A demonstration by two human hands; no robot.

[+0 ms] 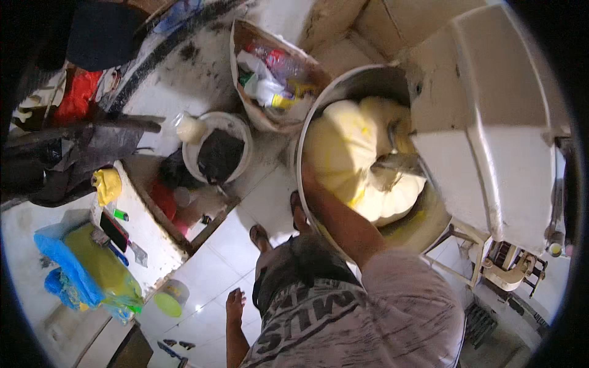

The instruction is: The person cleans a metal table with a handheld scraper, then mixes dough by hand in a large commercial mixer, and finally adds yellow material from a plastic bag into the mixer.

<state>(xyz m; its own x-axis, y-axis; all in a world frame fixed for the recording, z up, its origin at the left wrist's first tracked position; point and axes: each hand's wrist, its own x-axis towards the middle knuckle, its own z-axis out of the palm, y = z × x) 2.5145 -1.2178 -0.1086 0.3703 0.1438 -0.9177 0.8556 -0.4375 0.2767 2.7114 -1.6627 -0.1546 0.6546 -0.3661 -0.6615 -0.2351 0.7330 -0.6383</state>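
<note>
floor [211,270]: pale tiles beneath the mixer bowl [368,78].
dough [346,135]: one pale, yellow-streaked mass inside that bowl, touching the metal hook [402,163].
right forearm [350,227]: reaching inside the rim beside the dough; the hand is mostly hidden, its grip impossible to tell.
left hand [235,303]: hanging well apart, fingers loosely parted, holding nothing.
step: apparently handling dough along the wall.
next move: probably calls for fingers clear of the hook.

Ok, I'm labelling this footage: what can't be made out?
Head view: fingers beyond the right forearm, hidden by dough.
Head view: top of the dough hook, hidden by the mixer head.
Head view: dark thing in the white bucket, too dim to identify.
</note>
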